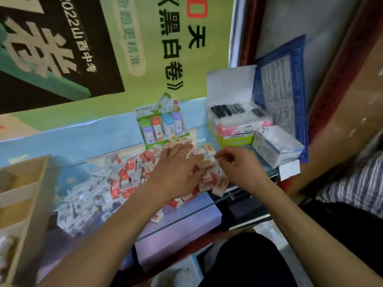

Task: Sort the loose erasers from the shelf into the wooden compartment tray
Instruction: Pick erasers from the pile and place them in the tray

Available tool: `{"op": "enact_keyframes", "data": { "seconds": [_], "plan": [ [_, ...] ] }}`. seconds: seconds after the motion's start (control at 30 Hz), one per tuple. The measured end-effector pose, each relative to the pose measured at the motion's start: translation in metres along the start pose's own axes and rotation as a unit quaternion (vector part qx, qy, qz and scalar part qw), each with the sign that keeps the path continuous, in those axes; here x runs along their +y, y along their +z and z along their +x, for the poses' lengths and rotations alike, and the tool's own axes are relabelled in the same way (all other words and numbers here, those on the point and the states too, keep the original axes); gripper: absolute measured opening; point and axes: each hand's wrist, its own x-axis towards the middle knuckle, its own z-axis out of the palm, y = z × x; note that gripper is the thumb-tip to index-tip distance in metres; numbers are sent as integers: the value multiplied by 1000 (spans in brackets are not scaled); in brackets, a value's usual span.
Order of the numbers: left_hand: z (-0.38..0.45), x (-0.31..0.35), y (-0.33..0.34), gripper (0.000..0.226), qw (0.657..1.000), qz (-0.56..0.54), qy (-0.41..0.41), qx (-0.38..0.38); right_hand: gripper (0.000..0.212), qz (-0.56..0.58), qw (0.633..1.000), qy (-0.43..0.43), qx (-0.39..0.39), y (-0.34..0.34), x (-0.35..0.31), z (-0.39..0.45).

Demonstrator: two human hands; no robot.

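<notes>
Now your shelf [176, 222] carries a heap of erasers [116, 183], the tray [31, 204] at its left end; your left hand [178, 172] lies flat-fingered on them, your right hand [238, 164] pinches something too blurred to name.

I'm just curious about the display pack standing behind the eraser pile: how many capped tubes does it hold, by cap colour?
Green cap: 1
Orange cap: 1
Blue cap: 1
Purple cap: 1
Total: 4
</notes>
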Motion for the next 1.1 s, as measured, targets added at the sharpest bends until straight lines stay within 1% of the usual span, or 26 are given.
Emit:
{"op": "enact_keyframes", "data": {
  "seconds": [0.07, 0.1, 0.2, 0.27, 0.33, 0.4, 0.47, 0.57, 0.63, 0.77, 0.9, 1.0, 1.1],
  "plan": [
    [1, 2, 9, 78, 999, 38, -6, -14, 21, -27, 999, -13, -16, 1, -1, 13],
    [0, 1, 12, 78, 999, 42, -9, -3, 24, -40, 999, -18, -28, 2, -2, 17],
    [-6, -10, 18, 67, 999, 30, -10, 45, 33, -55, 996, -41, -53, 17, 4, 11],
    [-8, -17, 20, 60, 998, 25, -17, 57, 47, -59, 993, -78, -59, 29, 11, -4],
    [-9, -22, 22, 53, 997, 18, -23, 69, 61, -92, 986, -114, -80, 37, 21, -14],
    [-9, -25, 23, 44, 996, 13, -32, 86, 66, -126, 980, -123, -92, 36, 25, -16],
    [-9, -28, 23, 43, 993, 8, -55, 101, 65, -153, 979, -113, -79, 33, 27, -14],
    [-10, -32, 22, 48, 989, 9, -99, 109, 62, -174, 981, -72, -34, 29, 35, -11],
    [-10, -31, 21, 49, 988, 4, -109, 110, 58, -181, 982, -52, -1, 28, 41, -9],
    [-10, -29, 20, 51, 989, -10, -100, 107, 45, -192, 978, -36, 68, 29, 48, -4],
    [-8, -26, 20, 47, 988, -22, -71, 132, 28, -190, 977, -10, 101, 29, 48, 5],
    [2, -20, 18, 43, 992, -28, -21, 119, 26, -180, 975, -52, 124, 33, 46, 9],
    [18, -13, 14, 36, 997, -31, -2, 71, 31, -153, 974, -107, 130, 38, 44, 7]
  ]
}}
